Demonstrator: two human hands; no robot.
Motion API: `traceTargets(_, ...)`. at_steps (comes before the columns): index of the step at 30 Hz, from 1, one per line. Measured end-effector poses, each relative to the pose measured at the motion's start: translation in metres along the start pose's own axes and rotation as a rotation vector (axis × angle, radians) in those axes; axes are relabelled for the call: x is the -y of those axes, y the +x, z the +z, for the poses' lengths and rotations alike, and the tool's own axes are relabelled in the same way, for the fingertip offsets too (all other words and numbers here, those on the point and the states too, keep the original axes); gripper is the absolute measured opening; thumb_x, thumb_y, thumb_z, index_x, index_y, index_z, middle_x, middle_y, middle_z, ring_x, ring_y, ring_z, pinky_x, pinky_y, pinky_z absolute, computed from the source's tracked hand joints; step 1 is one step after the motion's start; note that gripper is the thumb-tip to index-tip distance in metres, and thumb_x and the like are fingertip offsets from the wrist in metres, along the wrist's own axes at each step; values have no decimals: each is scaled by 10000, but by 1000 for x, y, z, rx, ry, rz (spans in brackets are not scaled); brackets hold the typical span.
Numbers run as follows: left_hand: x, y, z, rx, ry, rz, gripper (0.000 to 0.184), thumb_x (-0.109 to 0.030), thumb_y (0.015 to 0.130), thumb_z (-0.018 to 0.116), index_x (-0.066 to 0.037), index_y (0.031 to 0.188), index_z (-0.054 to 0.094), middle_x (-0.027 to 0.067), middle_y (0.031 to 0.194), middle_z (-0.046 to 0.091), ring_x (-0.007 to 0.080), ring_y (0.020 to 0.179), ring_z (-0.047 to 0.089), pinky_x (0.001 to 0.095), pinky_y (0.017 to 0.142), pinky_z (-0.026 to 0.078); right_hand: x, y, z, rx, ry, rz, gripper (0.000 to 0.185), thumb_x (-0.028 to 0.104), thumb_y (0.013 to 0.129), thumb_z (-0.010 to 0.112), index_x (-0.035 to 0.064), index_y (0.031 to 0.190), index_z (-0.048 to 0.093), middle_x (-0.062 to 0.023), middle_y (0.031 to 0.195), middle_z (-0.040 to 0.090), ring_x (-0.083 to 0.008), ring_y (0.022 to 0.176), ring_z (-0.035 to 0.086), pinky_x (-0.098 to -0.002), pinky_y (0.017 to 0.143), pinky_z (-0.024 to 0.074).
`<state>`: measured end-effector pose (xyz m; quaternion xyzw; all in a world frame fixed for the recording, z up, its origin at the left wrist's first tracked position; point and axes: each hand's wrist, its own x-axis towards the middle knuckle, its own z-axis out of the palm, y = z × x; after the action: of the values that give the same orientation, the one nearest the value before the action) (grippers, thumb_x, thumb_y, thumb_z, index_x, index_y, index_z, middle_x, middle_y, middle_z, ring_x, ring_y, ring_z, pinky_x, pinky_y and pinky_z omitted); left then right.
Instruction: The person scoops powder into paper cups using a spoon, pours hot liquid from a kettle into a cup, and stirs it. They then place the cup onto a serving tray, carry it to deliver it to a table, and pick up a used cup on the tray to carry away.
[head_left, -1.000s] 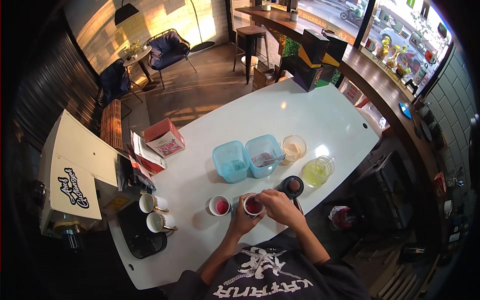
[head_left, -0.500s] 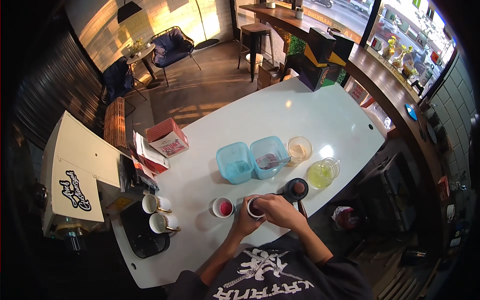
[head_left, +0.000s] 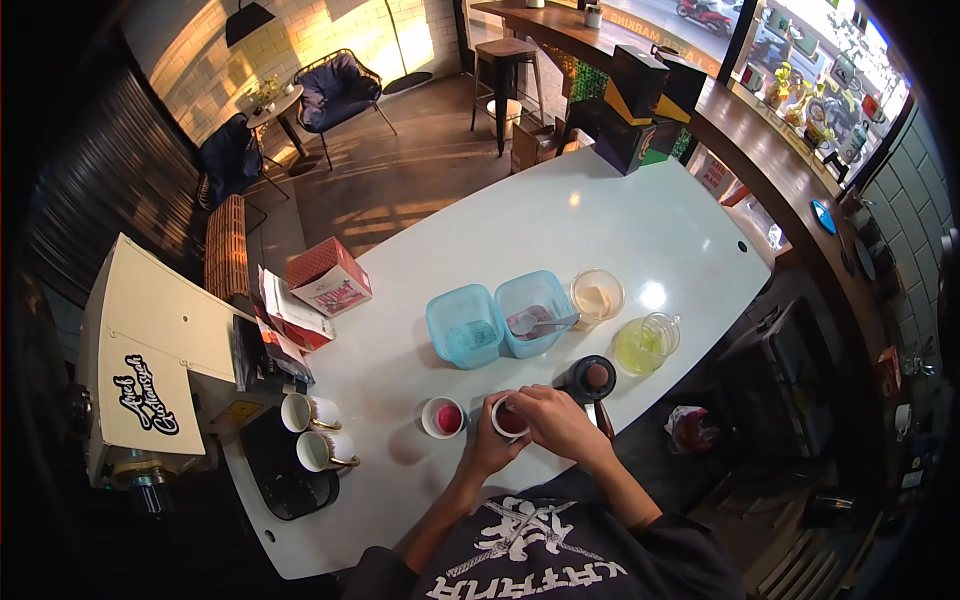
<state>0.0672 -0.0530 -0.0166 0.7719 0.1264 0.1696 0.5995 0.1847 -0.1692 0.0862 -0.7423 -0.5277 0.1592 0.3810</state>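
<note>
A small white cup (head_left: 510, 420) with dark red contents is held by my left hand (head_left: 488, 445), whose fingers wrap round its side. My right hand (head_left: 548, 415) is closed over the cup's rim; whatever its fingers pinch is too small to make out. Left of them stands a second white cup (head_left: 443, 418) with bright pink-red contents. Beyond my hands are two light blue containers, the left one (head_left: 465, 328) and the right one (head_left: 536, 310), with a spoon (head_left: 550, 323) in the right one. A black round tool with a brown knob (head_left: 596, 376) is beside my right hand.
Right of the containers stand a cup with beige contents (head_left: 598, 298) and a glass jug of yellow-green liquid (head_left: 645, 343). At left are two white mugs (head_left: 314, 452), a cream machine (head_left: 150, 350) and a red-white box (head_left: 330, 278). Black boxes (head_left: 636, 110) stand at the far end.
The view has shifted slightly. My right fingers have moved a little over the held cup, while my left hand keeps its hold.
</note>
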Motion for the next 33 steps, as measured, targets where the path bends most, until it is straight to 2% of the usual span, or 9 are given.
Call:
traceTargets(11, 0, 1, 0, -13, -9, 28, 767, -57, 673, 863, -45, 1307, 433, 150, 1248, 575, 271, 1154, 600, 376, 978, 491, 1, -1, -2, -32, 4, -6, 297, -34, 718, 604, -20, 1015, 613, -175, 893, 633, -395, 873, 623, -466, 758, 511)
traceTargets(13, 2, 1, -1, 0, 66, 53, 815, -148, 688, 889, -32, 1332, 401, 163, 1235, 559, 265, 1149, 590, 386, 954, 492, 0, -1, -1, -34, 2, -11, 298, -34, 717, 604, -20, 1014, 613, -176, 894, 633, -397, 871, 622, -468, 758, 512)
traceTargets(14, 1, 1, -1, 0, 66, 51, 815, -148, 688, 889, -32, 1332, 401, 163, 1235, 559, 265, 1149, 590, 386, 954, 492, -1, -2, 0, -37, -1, -15, 298, -34, 716, 604, -20, 1013, 613, -177, 896, 634, -398, 869, 621, -470, 758, 512)
traceTargets(16, -2, 1, 0, -25, 18, 46, 773, -59, 670, 871, -42, 1306, 432, 148, 1225, 591, 267, 1137, 611, 371, 965, 499, 0, -2, 0, -27, 20, -14, 294, -36, 715, 603, -22, 1008, 613, -178, 895, 632, -400, 869, 621, -472, 757, 512)
traceTargets(18, 1, 1, 2, -24, 6, 61, 768, -61, 675, 872, -40, 1305, 431, 148, 1224, 593, 263, 1135, 611, 368, 961, 500, 0, -3, 1, -17, 42, -13, 290, -37, 713, 602, -23, 1003, 612, -179, 895, 631, -402, 869, 621, -474, 756, 512)
traceTargets(20, 2, 1, 2, -24, -5, 77, 764, -64, 681, 873, -38, 1303, 431, 147, 1223, 594, 258, 1133, 612, 364, 958, 502, 1, -5, 4, -32, 37, -17, 218, -2, 697, 650, -11, 911, 616, -165, 884, 643, -386, 852, 636, -462, 756, 504)
traceTargets(27, -3, 1, 0, -12, 2, 40, 753, -64, 697, 868, -33, 1304, 425, 152, 1231, 590, 253, 1136, 612, 364, 961, 503, -1, -8, 1, -7, 40, -20, 237, 16, 695, 679, -4, 921, 610, -156, 891, 645, -385, 873, 633, -468, 757, 502)
traceTargets(29, -1, 1, 1, -4, 6, 20, 756, -67, 698, 869, -34, 1307, 421, 154, 1231, 590, 258, 1138, 613, 368, 963, 503, -1, -6, -4, -42, 64, -9, 241, -37, 732, 592, -33, 972, 614, -187, 883, 623, -406, 857, 619, -472, 754, 511)
traceTargets(33, 1, 0, 0, -16, 45, 60, 767, -72, 701, 865, -35, 1317, 410, 159, 1243, 578, 274, 1151, 606, 374, 971, 500, -2, -4, -2, -81, 40, -9, 227, -26, 744, 593, -33, 969, 615, -188, 871, 618, -405, 839, 617, -467, 745, 510)
